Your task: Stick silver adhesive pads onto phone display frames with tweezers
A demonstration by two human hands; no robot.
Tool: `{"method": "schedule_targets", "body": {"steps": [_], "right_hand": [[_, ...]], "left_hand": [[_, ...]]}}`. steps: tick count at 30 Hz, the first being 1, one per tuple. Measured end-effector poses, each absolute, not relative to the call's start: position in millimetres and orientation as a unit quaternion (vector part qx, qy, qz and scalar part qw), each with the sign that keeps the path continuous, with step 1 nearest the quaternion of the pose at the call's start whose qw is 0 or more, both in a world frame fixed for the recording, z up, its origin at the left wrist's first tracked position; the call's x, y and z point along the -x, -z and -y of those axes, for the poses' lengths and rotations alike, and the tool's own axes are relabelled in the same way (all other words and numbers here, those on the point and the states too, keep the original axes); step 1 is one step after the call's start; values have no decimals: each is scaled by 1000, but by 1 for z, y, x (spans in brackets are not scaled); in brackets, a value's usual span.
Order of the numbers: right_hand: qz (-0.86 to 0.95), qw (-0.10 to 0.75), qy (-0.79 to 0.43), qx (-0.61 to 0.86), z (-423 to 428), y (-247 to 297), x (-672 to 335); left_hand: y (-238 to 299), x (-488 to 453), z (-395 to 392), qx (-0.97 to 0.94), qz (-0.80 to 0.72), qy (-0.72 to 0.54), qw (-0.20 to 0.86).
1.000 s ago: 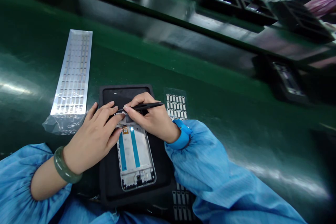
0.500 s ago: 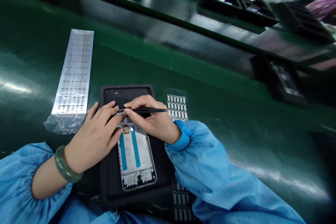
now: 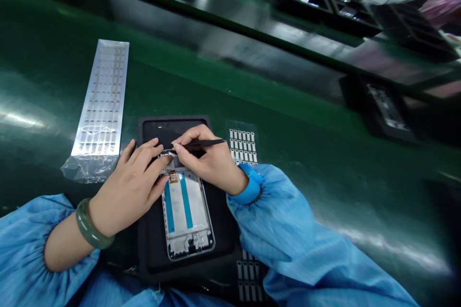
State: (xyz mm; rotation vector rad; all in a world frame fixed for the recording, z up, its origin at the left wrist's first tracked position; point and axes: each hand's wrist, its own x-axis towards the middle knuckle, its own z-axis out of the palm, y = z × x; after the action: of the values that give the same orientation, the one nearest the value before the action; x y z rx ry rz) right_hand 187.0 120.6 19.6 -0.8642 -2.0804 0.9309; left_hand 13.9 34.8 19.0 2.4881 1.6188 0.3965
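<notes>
Phone (image 3: 179, 211), with its inner plate showing, is lying in the tray (image 3: 225, 235), its near end pointing at the tray's near edge and its far end sitting under both hands, short of the tray's far edge. Blue strips (image 3: 186, 201) are running along the plate, and a gold tab (image 3: 173, 177) is showing just beside the left thumb.

Left hand (image 3: 131, 187) is reaching over the tray's left edge with fingers spreading in a fan. Index finger and thumb are resting at the phone's far left corner, while the little finger is pointing out past the tray's left edge; whether the middle fingertips are touching anything, I cannot tell. Right hand (image 3: 212, 160) is leaning in over the tray's right side, thumb and index finger pinching a black tool (image 3: 207, 143) close to its tip, the tail slanting toward the tray's right edge. What the tip is touching is too small to make out.

Fine work at the phone's far end seems to be going on, the left hand apparently steadying while the right is guiding the tool. The next move is probably calling for small, light tip motion, with the left fingers bracing the phone against sliding in the tray.

Just right of the tray a clear sheet (image 3: 244, 145) is carrying rows of pale pieces; left of the tray a silver sheet (image 3: 101, 100) is lying, clear plastic (image 3: 86, 169) bunching at its near end.
</notes>
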Motion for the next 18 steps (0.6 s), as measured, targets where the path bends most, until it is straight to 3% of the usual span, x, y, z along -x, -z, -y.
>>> {"method": "schedule_targets", "body": {"steps": [11,18], "right_hand": [[819,340,-311,344,-119,-20,-183],[868,257,-279,321,-127,-35,-174]], "left_hand": [[-20,-15,-35,-829,-539,-133,67],[-21,-16,-36,-829,-537,-133,77]]}}
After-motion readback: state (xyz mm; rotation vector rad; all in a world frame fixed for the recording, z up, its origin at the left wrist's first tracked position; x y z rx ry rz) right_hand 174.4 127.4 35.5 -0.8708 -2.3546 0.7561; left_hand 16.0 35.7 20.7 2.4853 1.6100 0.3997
